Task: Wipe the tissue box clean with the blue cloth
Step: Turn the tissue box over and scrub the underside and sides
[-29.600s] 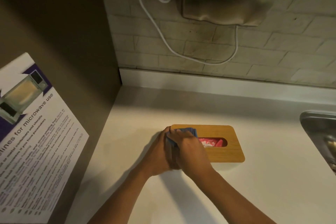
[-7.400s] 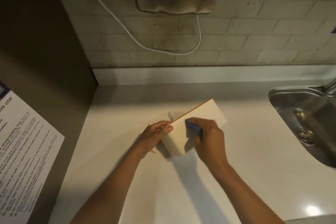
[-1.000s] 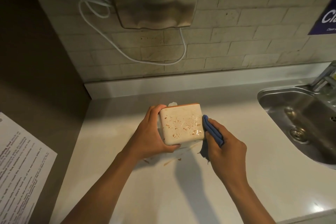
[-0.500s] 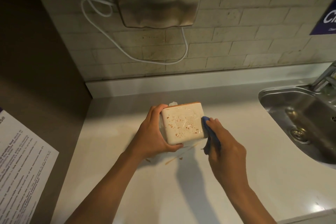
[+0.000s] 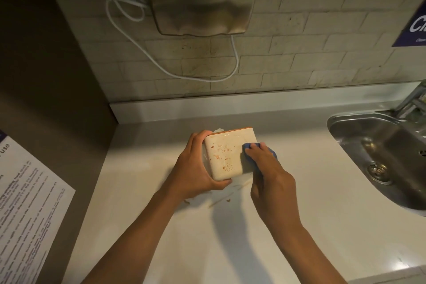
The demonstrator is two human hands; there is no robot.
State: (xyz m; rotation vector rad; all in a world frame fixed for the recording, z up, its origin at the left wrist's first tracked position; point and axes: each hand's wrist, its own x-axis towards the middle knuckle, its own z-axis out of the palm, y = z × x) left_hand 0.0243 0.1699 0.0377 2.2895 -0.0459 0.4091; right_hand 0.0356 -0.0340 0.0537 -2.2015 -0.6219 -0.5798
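Right hand (image 5: 269,168) fingers curl over the blue cloth (image 5: 250,146), pressing it on the stained cream face of the tissue box (image 5: 226,157); left hand (image 5: 196,168) grips the box's left side, tilted up above the white counter (image 5: 299,226) near the sink (image 5: 380,152)
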